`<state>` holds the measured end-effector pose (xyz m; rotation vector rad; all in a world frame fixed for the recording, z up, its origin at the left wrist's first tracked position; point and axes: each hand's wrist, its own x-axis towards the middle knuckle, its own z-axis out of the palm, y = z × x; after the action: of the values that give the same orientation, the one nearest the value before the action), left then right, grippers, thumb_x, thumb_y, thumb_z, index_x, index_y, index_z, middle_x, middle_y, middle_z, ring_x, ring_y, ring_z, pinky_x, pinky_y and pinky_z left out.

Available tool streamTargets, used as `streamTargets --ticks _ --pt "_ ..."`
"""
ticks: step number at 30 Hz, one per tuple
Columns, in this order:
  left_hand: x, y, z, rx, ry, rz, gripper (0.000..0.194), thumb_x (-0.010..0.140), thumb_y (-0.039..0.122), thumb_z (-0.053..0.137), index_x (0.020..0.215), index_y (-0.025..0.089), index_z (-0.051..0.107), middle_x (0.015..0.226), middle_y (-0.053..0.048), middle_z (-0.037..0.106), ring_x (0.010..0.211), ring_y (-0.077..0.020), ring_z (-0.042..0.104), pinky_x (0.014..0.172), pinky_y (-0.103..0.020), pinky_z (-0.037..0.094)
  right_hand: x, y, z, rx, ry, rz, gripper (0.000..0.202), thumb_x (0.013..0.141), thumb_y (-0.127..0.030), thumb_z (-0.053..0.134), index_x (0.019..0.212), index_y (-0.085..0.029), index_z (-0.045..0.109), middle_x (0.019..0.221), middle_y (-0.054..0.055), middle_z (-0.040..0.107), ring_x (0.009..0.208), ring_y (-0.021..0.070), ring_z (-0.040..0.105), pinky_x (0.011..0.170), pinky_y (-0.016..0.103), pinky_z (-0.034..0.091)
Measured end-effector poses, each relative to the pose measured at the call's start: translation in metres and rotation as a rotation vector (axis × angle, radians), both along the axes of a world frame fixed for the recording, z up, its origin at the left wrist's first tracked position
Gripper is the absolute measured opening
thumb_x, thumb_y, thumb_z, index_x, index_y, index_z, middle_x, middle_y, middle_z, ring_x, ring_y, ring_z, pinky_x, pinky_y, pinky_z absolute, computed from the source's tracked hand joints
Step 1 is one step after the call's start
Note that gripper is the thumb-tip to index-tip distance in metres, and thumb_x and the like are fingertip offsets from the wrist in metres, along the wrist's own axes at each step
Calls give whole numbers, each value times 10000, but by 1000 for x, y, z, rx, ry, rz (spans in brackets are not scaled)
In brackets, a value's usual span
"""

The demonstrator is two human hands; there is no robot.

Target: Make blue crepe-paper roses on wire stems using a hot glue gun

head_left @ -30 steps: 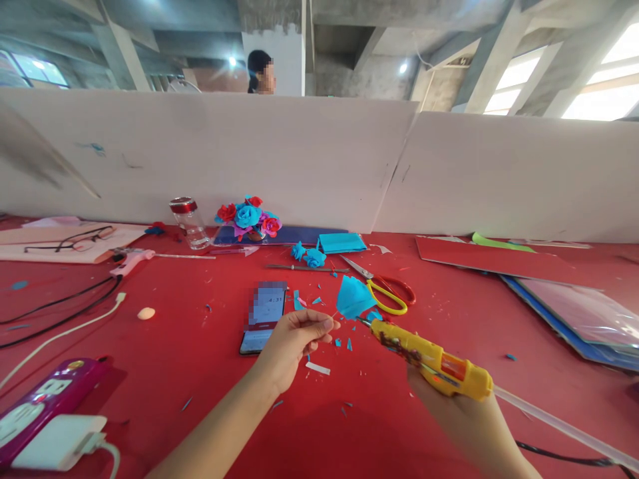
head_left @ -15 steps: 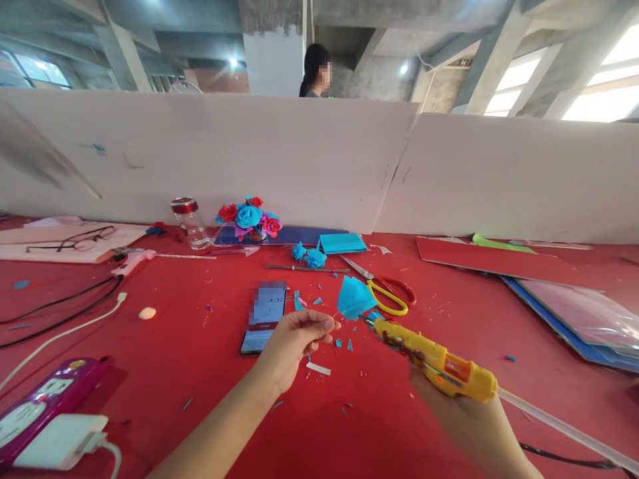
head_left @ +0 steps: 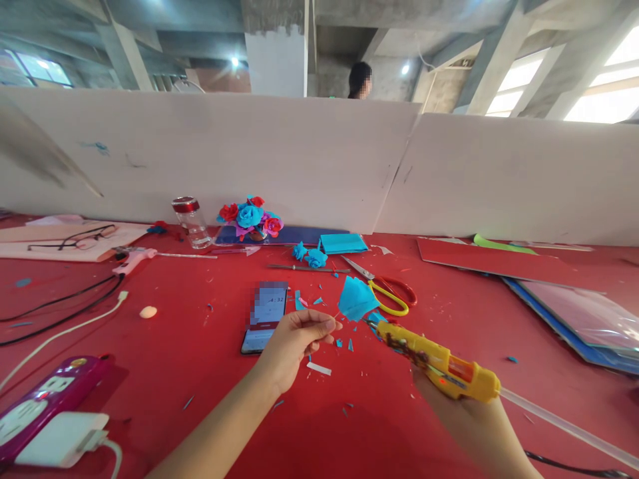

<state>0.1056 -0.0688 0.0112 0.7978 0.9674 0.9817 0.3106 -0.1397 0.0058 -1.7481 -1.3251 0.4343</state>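
Note:
Thumb and fingers of my left hand (head_left: pixel 304 336) are pinched round the thin stem of a blue paper flower (head_left: pixel 357 298), which tilts up to the right over the table. My right hand (head_left: pixel 456 416) is wrapped round a yellow glue gun (head_left: pixel 434 356) with a clear glue stick (head_left: pixel 564 432) out of its back. The gun's nozzle lies just below the flower's lower right edge; whether they touch, I cannot tell. Another bit of blue paper (head_left: pixel 378 319) shows behind the nozzle. Scissors (head_left: pixel 389 296) with yellow and red handles lie behind the flower.
A phone (head_left: pixel 268 306) lies left of my left hand among paper scraps. Farther back are small blue paper flowers (head_left: pixel 315 258), folded blue paper (head_left: pixel 343 243), a colourful bouquet (head_left: pixel 249 217) and a glass bottle (head_left: pixel 194 226). At left are a pink glue gun (head_left: pixel 134 261) and a power strip (head_left: pixel 64 382).
The glue gun has shifted very slightly right and down. My left hand and the flower stay nearly still. Behind the partition, the person's head shows farther right.

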Motion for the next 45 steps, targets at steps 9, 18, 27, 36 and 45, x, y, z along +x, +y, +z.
streamTargets --ticks 9,18,27,36,45 --pt "1 0 -2 11 44 11 166 578 266 790 607 165 662 632 3 647 543 -53 527 482 -155 320 -5 0 4 -8 25 46 224 645 -355 491 506 -225 374 442 -61 328 391 92 329 366 224 284" --pt "2 2 -5 18 72 10 161 599 278 775 640 167 665 715 -30 699 571 -79 568 488 -176 322 -3 0 3 28 0 57 207 647 -339 513 497 -218 440 422 -53 392 378 105 391 357 220 335" --pt "3 2 -8 41 123 8 131 630 272 746 655 172 666 760 -49 716 610 -110 601 511 -205 335 -4 1 4 52 70 94 230 635 -311 530 477 -228 385 411 -61 337 371 89 325 338 216 310" --pt "8 0 -4 57 206 13 122 629 271 724 655 171 659 741 -41 712 617 -121 602 533 -221 336 -4 0 1 55 14 76 144 650 -322 542 589 -201 592 432 -34 509 376 126 474 350 222 398" --pt "10 -2 -2 97 285 23 111 631 269 703 662 173 656 704 -35 698 625 -140 610 547 -237 349 -3 1 3 67 -14 118 147 651 -307 544 540 -213 567 435 -22 536 392 139 508 353 220 425"
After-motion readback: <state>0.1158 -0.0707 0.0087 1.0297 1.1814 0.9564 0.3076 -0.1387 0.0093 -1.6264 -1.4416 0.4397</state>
